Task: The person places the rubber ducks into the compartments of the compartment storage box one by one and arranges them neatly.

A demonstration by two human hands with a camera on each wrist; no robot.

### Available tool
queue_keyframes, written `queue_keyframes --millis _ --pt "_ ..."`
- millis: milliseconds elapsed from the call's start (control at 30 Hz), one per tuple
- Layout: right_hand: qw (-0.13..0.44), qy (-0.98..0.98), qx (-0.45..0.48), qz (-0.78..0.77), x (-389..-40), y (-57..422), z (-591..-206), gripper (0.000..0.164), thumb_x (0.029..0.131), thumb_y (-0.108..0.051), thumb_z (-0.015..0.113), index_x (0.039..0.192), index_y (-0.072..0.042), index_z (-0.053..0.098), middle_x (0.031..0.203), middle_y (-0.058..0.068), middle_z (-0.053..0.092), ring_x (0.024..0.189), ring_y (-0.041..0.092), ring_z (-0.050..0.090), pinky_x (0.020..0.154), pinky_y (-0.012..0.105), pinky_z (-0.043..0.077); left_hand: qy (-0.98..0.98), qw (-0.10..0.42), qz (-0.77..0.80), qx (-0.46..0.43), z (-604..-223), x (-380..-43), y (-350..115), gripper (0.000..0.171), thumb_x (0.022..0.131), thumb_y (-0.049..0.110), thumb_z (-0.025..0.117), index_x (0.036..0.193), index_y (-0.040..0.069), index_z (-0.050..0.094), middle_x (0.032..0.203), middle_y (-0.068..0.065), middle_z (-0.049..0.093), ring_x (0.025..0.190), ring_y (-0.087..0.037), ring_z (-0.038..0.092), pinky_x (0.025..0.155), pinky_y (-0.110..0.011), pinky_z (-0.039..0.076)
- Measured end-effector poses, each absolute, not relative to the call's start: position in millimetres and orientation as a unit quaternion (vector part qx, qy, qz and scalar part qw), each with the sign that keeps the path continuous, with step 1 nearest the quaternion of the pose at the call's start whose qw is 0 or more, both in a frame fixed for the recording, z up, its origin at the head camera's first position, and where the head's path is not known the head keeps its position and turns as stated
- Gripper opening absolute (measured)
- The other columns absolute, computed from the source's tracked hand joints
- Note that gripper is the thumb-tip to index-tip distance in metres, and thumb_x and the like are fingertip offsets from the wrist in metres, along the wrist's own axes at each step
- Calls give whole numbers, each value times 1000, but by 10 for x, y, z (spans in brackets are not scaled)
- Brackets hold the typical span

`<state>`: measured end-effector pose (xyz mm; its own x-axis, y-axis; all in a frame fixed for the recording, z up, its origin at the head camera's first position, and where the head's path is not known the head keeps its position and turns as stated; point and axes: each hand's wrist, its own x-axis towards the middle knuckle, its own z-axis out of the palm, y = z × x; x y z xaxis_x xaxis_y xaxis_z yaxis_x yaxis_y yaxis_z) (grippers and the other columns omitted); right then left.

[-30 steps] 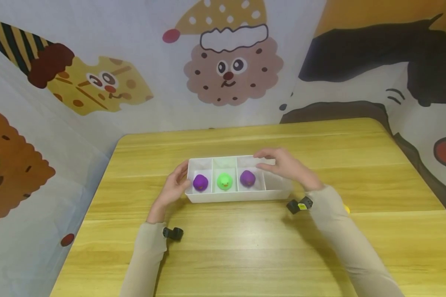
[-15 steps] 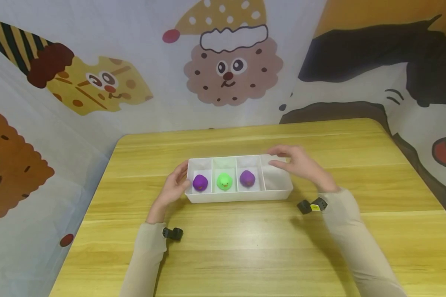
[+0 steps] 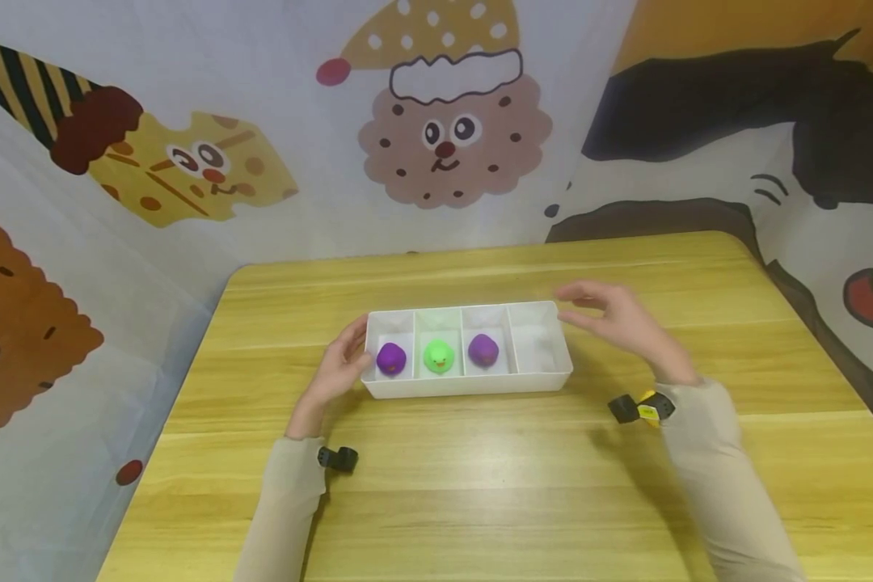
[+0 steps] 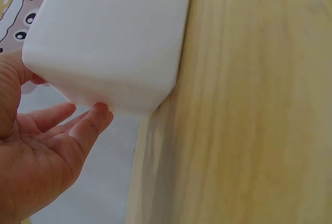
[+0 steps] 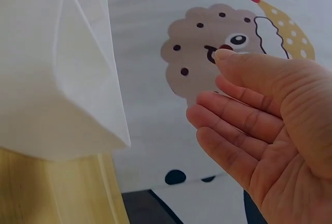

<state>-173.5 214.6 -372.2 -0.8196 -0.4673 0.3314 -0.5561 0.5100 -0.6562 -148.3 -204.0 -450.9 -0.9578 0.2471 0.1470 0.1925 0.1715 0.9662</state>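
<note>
A white four-compartment box [image 3: 473,385] lies on the table in the head view. From the left, its compartments hold a purple toy chick [image 3: 391,359], a green toy chick [image 3: 439,356] and a second purple one [image 3: 483,350]; the rightmost compartment is bare. My left hand [image 3: 337,365] grips the box's left end, thumb near the rim and fingertips against the end wall, as the left wrist view shows. My right hand [image 3: 621,317] is just off the right end, fingers loosely bent and holding nothing; the right wrist view shows a gap between it and the box.
A small yellow object [image 3: 651,398] shows partly behind the right wrist camera [image 3: 640,407]. The wooden table [image 3: 436,501] meets a cartoon-printed cloth [image 3: 298,234] at its back edge. Another black camera sits on the left wrist [image 3: 338,459].
My right hand has moved rightward from above the third and fourth compartments to beyond the box's right end. The left hand, box and toy chicks stay nearly in place.
</note>
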Motion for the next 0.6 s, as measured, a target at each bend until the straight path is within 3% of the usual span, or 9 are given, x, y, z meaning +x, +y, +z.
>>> queue_keyframes --millis 100,300,433,600 --pt "57 -870 288 396 -1698 2214 -3715 28 84 -3 67 111 3 63 110 19 65 101 31 61 92 36 50 764 23 628 145 -4523 -1489 -2044 63 83 -20 44 142 -13 22 144 -32 28 132 -44 30 112 -47 26" --pt "66 -870 293 391 -1634 2354 -3729 30 81 1 68 111 1 64 110 19 65 99 30 62 90 10 45 767 29 625 139 -4511 -1483 -2048 63 84 -19 45 142 -12 22 145 -31 27 133 -43 30 113 -46 25" --pt "78 -872 297 382 -1592 2450 -3764 31 79 3 70 109 0 65 107 18 66 96 26 63 88 8 45 766 35 626 139 -4404 -1440 -2022 62 84 -20 44 141 -15 20 145 -33 25 132 -46 28 113 -49 24" --pt "78 -871 293 386 -1524 2596 -3829 31 78 4 70 108 1 65 106 18 66 97 6 60 87 8 46 769 32 621 148 -4387 -1430 -2012 62 83 -20 44 140 -18 19 143 -37 24 131 -49 27 112 -51 24"
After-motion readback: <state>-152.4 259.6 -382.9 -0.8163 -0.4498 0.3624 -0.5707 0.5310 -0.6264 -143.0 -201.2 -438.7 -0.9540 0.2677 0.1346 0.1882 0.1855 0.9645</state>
